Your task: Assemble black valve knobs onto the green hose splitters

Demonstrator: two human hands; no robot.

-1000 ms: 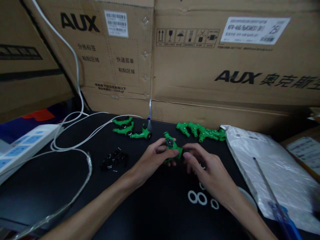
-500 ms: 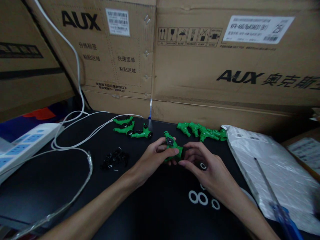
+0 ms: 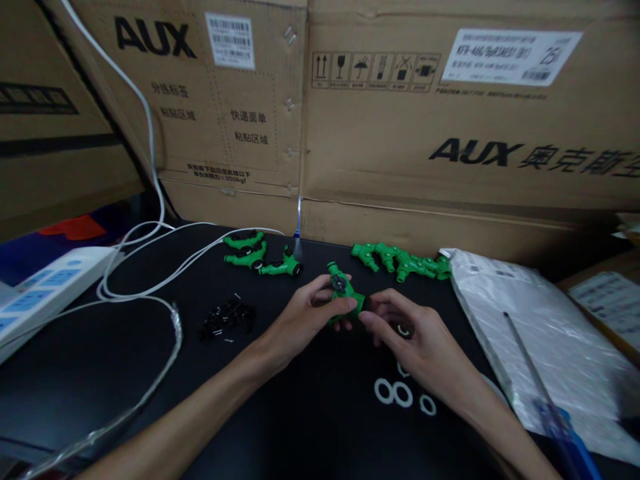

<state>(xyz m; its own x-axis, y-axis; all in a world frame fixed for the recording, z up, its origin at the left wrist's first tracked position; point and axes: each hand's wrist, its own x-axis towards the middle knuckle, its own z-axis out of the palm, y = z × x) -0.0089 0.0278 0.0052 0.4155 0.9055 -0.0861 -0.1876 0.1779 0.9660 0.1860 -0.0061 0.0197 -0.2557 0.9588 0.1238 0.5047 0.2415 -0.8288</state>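
My left hand (image 3: 313, 308) is closed around a green Y-shaped hose connector (image 3: 354, 300) with a black valve knob on one branch, above the table. My right hand (image 3: 404, 327) pinches the connector's wide, dark end with thumb and fingers. Whether a small part sits between these fingertips is hidden. Below my right wrist lie several white ring washers (image 3: 402, 395), some partly covered by the hand. Left of my left hand is a loose heap of small black parts and screws (image 3: 227, 319).
Green connectors with black knobs (image 3: 281, 263) lie at the back left, plain green ones (image 3: 415, 264) at the back right. A screwdriver (image 3: 530, 363) rests on a white plastic package (image 3: 505, 313) at right. White cables (image 3: 176, 327) and a power strip (image 3: 45, 287) occupy the left. Cardboard boxes (image 3: 370, 147) wall the back.
My right hand has turned slightly, and its fingers have shifted at the connector's dark end. My left hand keeps the connector nearly still. The whole view has moved a little.
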